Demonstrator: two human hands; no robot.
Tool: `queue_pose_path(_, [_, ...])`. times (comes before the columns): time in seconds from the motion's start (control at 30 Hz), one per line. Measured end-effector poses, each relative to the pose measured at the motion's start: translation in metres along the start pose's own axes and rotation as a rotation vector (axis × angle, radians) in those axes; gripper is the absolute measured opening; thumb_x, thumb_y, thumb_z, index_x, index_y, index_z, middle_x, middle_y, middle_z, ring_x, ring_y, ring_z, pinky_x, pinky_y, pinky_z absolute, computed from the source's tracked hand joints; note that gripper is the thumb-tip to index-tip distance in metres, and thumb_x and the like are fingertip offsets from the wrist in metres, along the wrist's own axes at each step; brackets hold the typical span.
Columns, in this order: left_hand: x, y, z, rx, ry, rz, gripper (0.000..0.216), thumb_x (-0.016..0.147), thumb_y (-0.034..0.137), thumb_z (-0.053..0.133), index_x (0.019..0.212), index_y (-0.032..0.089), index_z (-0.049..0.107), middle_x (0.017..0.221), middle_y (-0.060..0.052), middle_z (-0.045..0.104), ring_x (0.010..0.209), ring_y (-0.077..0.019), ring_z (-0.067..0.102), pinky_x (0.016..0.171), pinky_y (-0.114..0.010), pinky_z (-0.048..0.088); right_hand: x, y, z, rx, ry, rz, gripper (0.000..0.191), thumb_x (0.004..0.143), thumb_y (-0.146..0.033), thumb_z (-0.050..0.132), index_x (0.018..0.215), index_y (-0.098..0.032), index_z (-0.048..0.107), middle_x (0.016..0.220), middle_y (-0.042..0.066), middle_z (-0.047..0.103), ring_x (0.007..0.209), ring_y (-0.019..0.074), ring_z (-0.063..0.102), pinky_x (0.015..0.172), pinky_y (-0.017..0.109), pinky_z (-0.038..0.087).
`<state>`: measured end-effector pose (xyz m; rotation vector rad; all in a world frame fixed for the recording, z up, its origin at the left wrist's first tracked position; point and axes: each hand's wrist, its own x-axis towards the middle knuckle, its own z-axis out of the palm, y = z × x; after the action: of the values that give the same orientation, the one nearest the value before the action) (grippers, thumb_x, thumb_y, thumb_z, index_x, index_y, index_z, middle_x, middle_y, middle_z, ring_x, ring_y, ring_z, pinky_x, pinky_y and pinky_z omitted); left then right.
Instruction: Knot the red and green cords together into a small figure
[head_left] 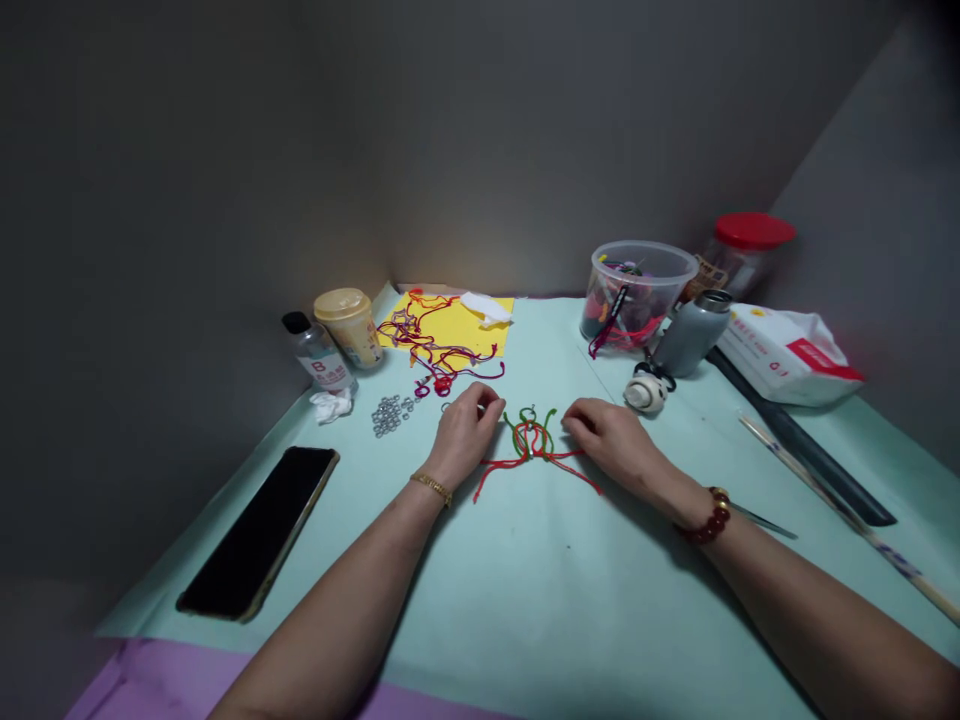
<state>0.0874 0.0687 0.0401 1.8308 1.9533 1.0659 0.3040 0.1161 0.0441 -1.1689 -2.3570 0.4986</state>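
A knotted piece of green and red cord [531, 438] lies on the pale green sheet between my hands. Its loose green ends point away from me, while red ends spread out to both sides. My left hand [469, 435] is closed at the left of the knot, thumb and forefinger together close to a green cord end. On the other side, my right hand [611, 445] is also closed, its bent fingertips just right of the other green end and a red end running towards its underside. Whatever either set of fingers may pinch is too small to make out.
Small metal rings [388, 414], a phone [259, 535], a bottle [322, 362] and a lidded cup [349, 325] lie left. Purple-red cords [450, 355] cover yellow paper [457, 325]. Right are a clear tub [637, 290], grey flask [691, 335], tissue pack [787, 355], tweezers [765, 520] and sticks [847, 510].
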Motion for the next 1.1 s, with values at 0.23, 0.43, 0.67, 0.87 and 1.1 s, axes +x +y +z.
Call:
queue_pose_path(0.23, [-0.028, 0.013, -0.015, 0.171, -0.118, 0.131, 0.029, 0.094, 0.042, 0.046, 0.079, 0.020, 0.057, 0.077, -0.001, 0.062, 0.074, -0.0169, 0.054, 0.067, -0.028, 0.038, -0.033, -0.020, 0.010, -0.198, -0.020, -0.031, 0.014, 0.088, -0.032, 0.056, 0.091, -0.019, 0.062, 0.094, 0.007, 0.061, 0.091, 0.0222, 0.052, 0.076, 0.031, 0.035])
queue_pose_path(0.43, [-0.055, 0.017, -0.021, 0.391, -0.261, 0.222, 0.017, 0.088, 0.036, 0.057, 0.083, 0.020, 0.061, 0.085, -0.003, 0.062, 0.083, -0.0199, 0.055, 0.073, -0.031, 0.038, -0.038, -0.032, 0.016, -0.353, -0.072, 0.012, 0.012, 0.090, -0.027, 0.055, 0.083, -0.019, 0.061, 0.085, 0.006, 0.066, 0.084, 0.0219, 0.053, 0.072, 0.032, 0.028])
queue_pose_path(0.67, [-0.055, 0.013, -0.020, 0.409, -0.212, 0.198, 0.015, 0.090, 0.024, 0.049, 0.081, 0.019, 0.060, 0.082, -0.005, 0.062, 0.081, -0.0207, 0.056, 0.070, -0.032, 0.037, -0.041, -0.037, 0.026, -0.378, -0.057, 0.030, 0.016, 0.091, -0.023, 0.048, 0.079, -0.019, 0.058, 0.079, 0.005, 0.068, 0.077, 0.0194, 0.058, 0.068, 0.032, 0.024])
queue_pose_path(0.87, [-0.069, 0.009, -0.010, 0.415, -0.151, 0.146, 0.012, 0.088, 0.025, 0.052, 0.086, 0.020, 0.062, 0.087, -0.004, 0.066, 0.084, -0.0187, 0.058, 0.074, -0.030, 0.039, -0.048, -0.030, 0.034, -0.391, 0.002, -0.044, 0.022, 0.091, -0.034, 0.049, 0.075, -0.019, 0.055, 0.070, 0.004, 0.066, 0.069, 0.0200, 0.058, 0.065, 0.031, 0.025])
queue_pose_path(1.1, [-0.080, 0.000, -0.006, 0.395, -0.137, 0.122, 0.017, 0.090, 0.035, 0.053, 0.087, 0.021, 0.064, 0.089, -0.004, 0.067, 0.087, -0.0195, 0.059, 0.077, -0.031, 0.041, -0.052, -0.018, 0.049, -0.439, 0.053, -0.129, 0.029, 0.093, -0.039, 0.042, 0.071, -0.022, 0.049, 0.064, 0.004, 0.062, 0.065, 0.0219, 0.059, 0.064, 0.032, 0.027])
